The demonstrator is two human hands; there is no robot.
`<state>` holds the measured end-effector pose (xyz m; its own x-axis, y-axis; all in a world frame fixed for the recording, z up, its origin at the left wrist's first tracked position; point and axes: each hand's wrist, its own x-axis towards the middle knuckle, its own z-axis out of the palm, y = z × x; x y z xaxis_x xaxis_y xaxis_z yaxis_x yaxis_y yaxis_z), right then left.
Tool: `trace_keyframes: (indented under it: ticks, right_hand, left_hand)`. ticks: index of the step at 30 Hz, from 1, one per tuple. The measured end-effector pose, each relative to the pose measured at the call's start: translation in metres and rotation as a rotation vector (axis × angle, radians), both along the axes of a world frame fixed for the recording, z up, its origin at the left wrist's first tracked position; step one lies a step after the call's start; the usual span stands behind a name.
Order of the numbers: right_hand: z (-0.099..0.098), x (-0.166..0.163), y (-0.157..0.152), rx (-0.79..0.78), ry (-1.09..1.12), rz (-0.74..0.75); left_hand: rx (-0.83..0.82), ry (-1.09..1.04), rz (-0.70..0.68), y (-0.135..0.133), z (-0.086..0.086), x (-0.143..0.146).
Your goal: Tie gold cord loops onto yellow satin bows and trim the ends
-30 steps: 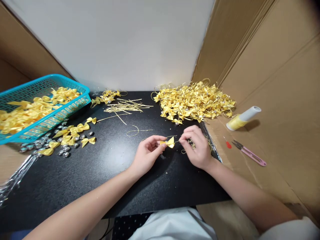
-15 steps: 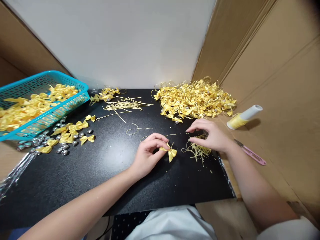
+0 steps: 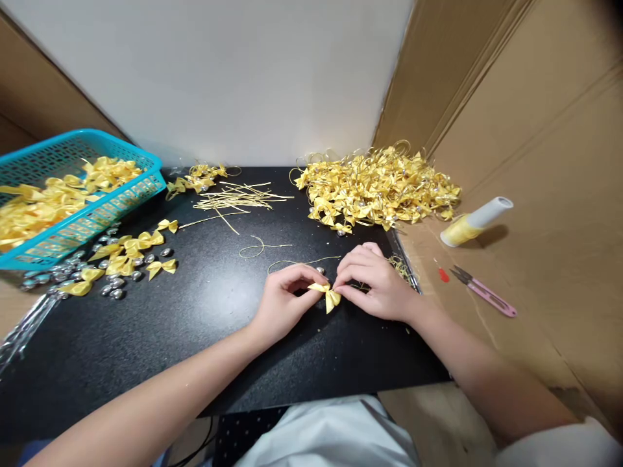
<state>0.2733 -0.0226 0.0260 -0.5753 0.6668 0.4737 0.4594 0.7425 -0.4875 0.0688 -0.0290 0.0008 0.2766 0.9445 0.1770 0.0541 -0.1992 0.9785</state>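
Note:
Between my hands, above the black tabletop (image 3: 195, 337), is a yellow ribbon bow (image 3: 331, 301). My left hand (image 3: 287, 299) pinches its left side between thumb and fingers. Thumb and forefinger of my right hand (image 3: 372, 283) close on the bow's right edge. A small silver bell-like bead (image 3: 320, 270) shows just behind the bow, by my left fingertips. Thin gold cord (image 3: 302, 262) runs behind my left hand and toward the right one. A tangle of cord scraps (image 3: 400, 267) is mostly hidden behind my right hand.
A turquoise basket (image 3: 92, 217) of bows stands left, with loose bows (image 3: 131, 246) and silver beads (image 3: 117, 293) beside it. Cut cords (image 3: 238, 198) lie at the back. A heap of finished-looking bows (image 3: 374, 188), a tube (image 3: 479, 220) and pink thread snips (image 3: 487, 295) are right.
My right hand has moved left from the cord scraps to the bow and closed on its edge. My left hand keeps its pinch. The view has shifted slightly.

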Motion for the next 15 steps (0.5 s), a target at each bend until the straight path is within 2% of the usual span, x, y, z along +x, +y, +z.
trace_keyframes:
  ticks: [4, 7, 11, 15]
  right_hand:
    - [0.0034, 0.0009, -0.0011, -0.119, 0.029, 0.029]
    - [0.0045, 0.0028, -0.0007, -0.149, 0.045, 0.035]
    - [0.0058, 0.0037, -0.001, -0.134, 0.077, 0.021]
    - [0.004, -0.0021, -0.0047, -0.054, 0.124, -0.056]
  left_hand:
    - [0.176, 0.117, 0.011, 0.0012, 0.0023, -0.0026]
    - [0.29, 0.174, 0.005, 0.001, 0.0055, -0.0039]
    - [0.444, 0.213, 0.03, 0.0001, 0.0088, -0.0053]
    - [0.512, 0.257, 0.031, -0.0002, 0.0086, -0.0051]
